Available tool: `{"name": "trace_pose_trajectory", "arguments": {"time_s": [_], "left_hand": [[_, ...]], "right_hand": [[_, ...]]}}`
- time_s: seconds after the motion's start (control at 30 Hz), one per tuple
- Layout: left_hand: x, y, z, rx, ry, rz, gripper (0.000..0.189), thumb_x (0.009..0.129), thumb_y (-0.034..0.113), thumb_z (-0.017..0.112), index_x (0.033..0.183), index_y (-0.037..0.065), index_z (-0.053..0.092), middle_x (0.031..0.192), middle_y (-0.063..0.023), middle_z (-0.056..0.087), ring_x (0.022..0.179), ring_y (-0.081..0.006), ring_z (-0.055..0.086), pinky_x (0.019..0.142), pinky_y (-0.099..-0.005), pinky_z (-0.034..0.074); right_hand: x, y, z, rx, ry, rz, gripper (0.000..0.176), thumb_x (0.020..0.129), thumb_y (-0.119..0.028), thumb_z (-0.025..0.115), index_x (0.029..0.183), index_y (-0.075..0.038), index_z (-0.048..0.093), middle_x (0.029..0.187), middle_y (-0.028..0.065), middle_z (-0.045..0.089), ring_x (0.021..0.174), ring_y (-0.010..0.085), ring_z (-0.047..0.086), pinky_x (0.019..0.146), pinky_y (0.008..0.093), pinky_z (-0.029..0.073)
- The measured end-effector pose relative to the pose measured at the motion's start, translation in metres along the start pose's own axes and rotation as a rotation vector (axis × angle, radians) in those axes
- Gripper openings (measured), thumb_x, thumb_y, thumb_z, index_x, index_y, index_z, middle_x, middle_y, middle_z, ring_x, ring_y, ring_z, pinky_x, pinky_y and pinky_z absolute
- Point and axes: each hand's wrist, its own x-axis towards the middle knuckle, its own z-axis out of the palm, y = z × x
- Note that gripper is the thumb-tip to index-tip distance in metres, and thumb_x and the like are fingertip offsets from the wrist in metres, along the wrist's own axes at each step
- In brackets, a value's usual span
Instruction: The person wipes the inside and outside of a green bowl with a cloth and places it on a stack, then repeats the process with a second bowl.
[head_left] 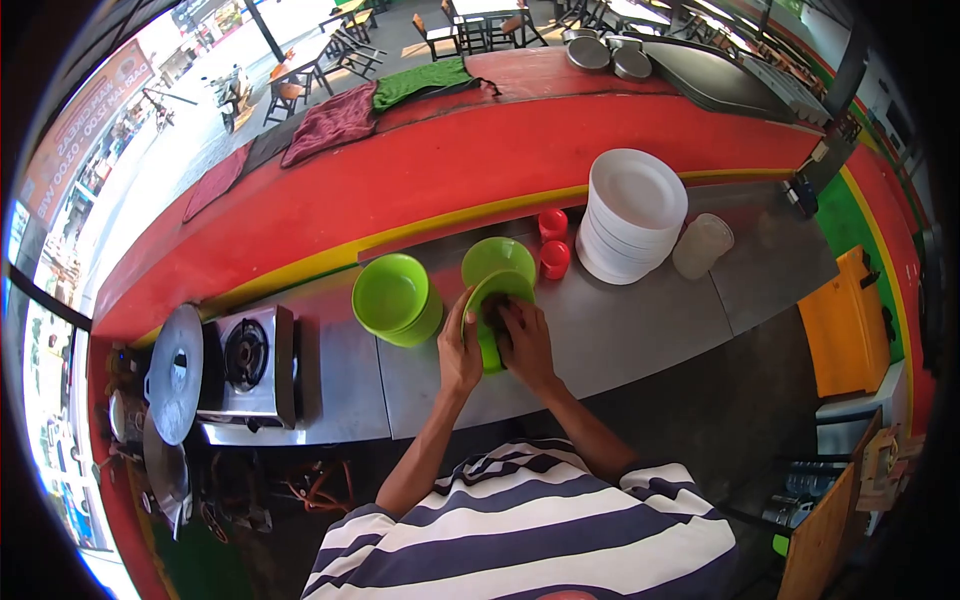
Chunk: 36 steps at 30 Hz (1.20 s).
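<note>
Now bowl (497,287) stands edgewise, mouth toward right hand (524,343).

The held bowl (493,303) is bright lime green, like the stacked bowls (395,298) beside it. The plates (635,215) are plain white, the two small shakers (554,258) red. The counter (640,325) is dull grey steel, the ledge (450,165) behind red with a yellow stripe (450,228). The shirt (530,530) has navy-and-white stripes.
</note>
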Motion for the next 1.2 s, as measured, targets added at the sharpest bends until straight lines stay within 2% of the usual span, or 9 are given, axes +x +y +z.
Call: {"name": "trace_pose_trajectory", "arguments": {"time_s": [0.13,0.23,0.33,0.57,0.67,0.8,0.97,1.07,1.2], "left_hand": [[-0.042,0.012,-0.032,0.052,0.053,0.036,0.043,0.111,0.025,0.041,0.144,0.001,0.053,0.134,-0.0210,0.064,0.128,-0.0273,0.058,0.108,-0.0381,0.043],[-0.085,0.027,-0.049,-0.139,0.083,-0.111,0.039,0.110,0.021,0.044,0.142,0.000,0.054,0.136,-0.0227,0.062,0.129,-0.0326,0.059,0.107,-0.0387,0.045],[-0.152,0.042,-0.066,-0.121,0.091,-0.137,0.041,0.110,0.024,0.045,0.142,0.001,0.053,0.135,-0.0216,0.063,0.130,-0.0297,0.058,0.107,-0.0373,0.044],[-0.240,0.068,-0.066,-0.155,0.022,-0.274,0.038,0.108,0.020,0.049,0.141,0.002,0.055,0.125,-0.0243,0.067,0.116,-0.0324,0.067,0.100,-0.0374,0.049],[-0.256,0.074,-0.067,-0.124,0.023,-0.261,0.036,0.107,0.016,0.050,0.140,0.004,0.056,0.122,-0.0234,0.068,0.112,-0.0307,0.069,0.098,-0.0370,0.050],[-0.263,0.084,-0.066,-0.092,-0.017,-0.244,0.035,0.107,0.017,0.051,0.140,0.006,0.057,0.123,-0.0220,0.068,0.116,-0.0330,0.067,0.099,-0.0382,0.050],[-0.246,0.093,-0.017,-0.172,-0.069,-0.144,0.035,0.108,0.022,0.049,0.139,0.008,0.059,0.128,-0.0220,0.067,0.124,-0.0347,0.063,0.102,-0.0392,0.048],[-0.233,0.114,0.031,-0.139,-0.167,-0.114,0.037,0.109,0.025,0.049,0.139,0.006,0.059,0.126,-0.0222,0.068,0.122,-0.0316,0.064,0.102,-0.0385,0.048],[-0.225,0.150,0.095,-0.226,-0.363,-0.185,0.041,0.109,0.032,0.049,0.139,0.004,0.058,0.125,-0.0221,0.068,0.121,-0.0261,0.064,0.102,-0.0367,0.047]], "right_hand": [[-0.043,-0.057,-0.005,0.392,-0.306,0.280,0.049,0.090,-0.007,0.063,0.137,0.001,0.051,0.129,0.0224,0.053,0.122,0.0416,0.051,0.105,0.0431,0.043],[-0.073,-0.095,-0.007,1.016,-0.239,0.221,0.046,0.095,-0.012,0.061,0.137,0.002,0.048,0.126,0.0236,0.053,0.121,0.0394,0.053,0.103,0.0398,0.043],[-0.118,-0.117,0.001,0.966,-0.126,0.194,0.052,0.095,-0.010,0.062,0.142,0.002,0.044,0.126,0.0234,0.052,0.119,0.0391,0.053,0.102,0.0387,0.043],[-0.197,-0.107,-0.031,0.282,-0.046,-0.106,0.055,0.081,-0.004,0.070,0.132,0.002,0.051,0.128,0.0237,0.050,0.117,0.0444,0.048,0.100,0.0523,0.040],[-0.225,-0.109,-0.061,0.042,-0.113,-0.148,0.059,0.083,-0.004,0.069,0.138,0.002,0.048,0.129,0.0235,0.049,0.118,0.0435,0.049,0.102,0.0465,0.041],[-0.258,-0.115,-0.082,0.426,-0.362,0.044,0.063,0.081,-0.012,0.075,0.138,0.001,0.050,0.133,0.0239,0.049,0.123,0.0407,0.052,0.103,0.0460,0.044],[-0.248,-0.100,-0.133,0.480,-0.484,-0.060,0.083,0.079,-0.032,0.083,0.143,0.004,0.046,0.140,0.0244,0.046,0.131,0.0427,0.048,0.111,0.0468,0.041],[-0.250,-0.071,-0.170,0.346,-0.349,-0.071,0.085,0.075,-0.040,0.086,0.137,0.006,0.049,0.142,0.0252,0.043,0.133,0.0440,0.044,0.110,0.0506,0.039],[-0.268,-0.022,-0.230,-0.133,-0.214,-0.021,0.087,0.071,-0.047,0.087,0.133,0.002,0.052,0.139,0.0224,0.043,0.133,0.0434,0.040,0.108,0.0557,0.037]]}}
